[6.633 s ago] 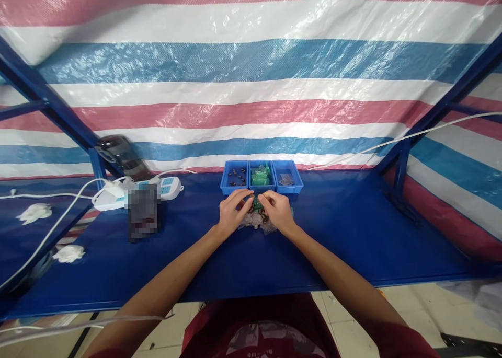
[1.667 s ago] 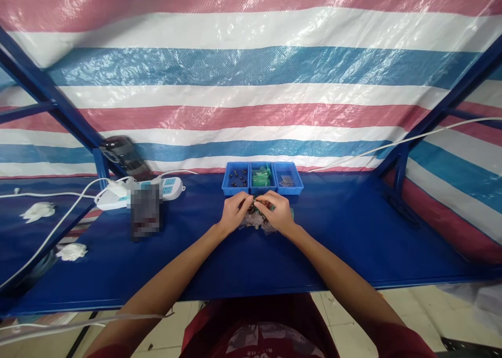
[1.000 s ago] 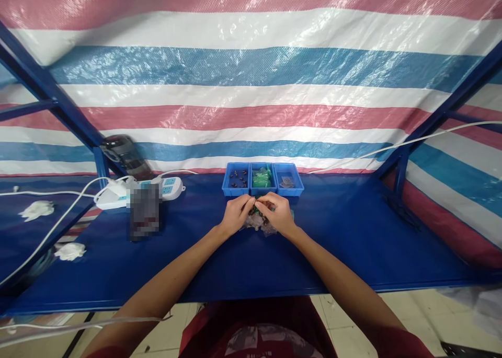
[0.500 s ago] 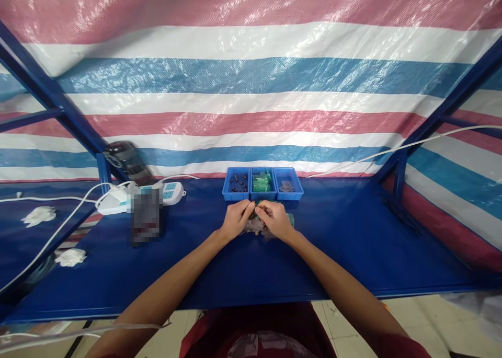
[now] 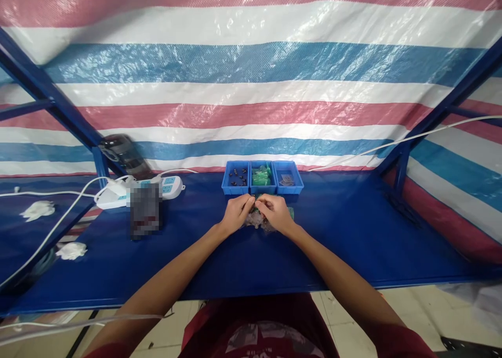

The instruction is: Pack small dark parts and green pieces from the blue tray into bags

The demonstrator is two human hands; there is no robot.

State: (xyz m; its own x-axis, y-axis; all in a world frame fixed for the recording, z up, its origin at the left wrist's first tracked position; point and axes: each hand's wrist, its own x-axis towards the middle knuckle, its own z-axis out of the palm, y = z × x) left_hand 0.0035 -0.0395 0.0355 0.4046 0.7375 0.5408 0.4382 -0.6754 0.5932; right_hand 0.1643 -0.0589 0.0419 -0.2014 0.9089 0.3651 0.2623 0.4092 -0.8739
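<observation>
My left hand (image 5: 237, 212) and my right hand (image 5: 276, 212) meet over the table, thumbs and forefingers pinched close together. Something small and dark, partly green, shows between the fingertips, too small to name. Beneath and between the hands lies a clear crinkled plastic bag (image 5: 256, 221), mostly covered by them. A bit of green material (image 5: 291, 212) sticks out past my right hand. Just beyond the fingers stand three joined blue bins: the left bin (image 5: 236, 189) has several small dark parts, the middle bin (image 5: 262, 189) green pieces, the right bin (image 5: 289, 189) flat greyish pieces.
On the blue table (image 5: 251, 269), a white power strip (image 5: 172, 187) with cables lies at left, behind a blurred dark object (image 5: 145, 211). A dark bottle (image 5: 127, 157) leans by the frame. Crumpled white tissues (image 5: 71, 250) lie further left. A striped sheet (image 5: 251, 91) hangs behind.
The view has tipped slightly downward, so the scene sits higher in the picture. Both hands stay pinched together over the bag, with only small finger movement.
</observation>
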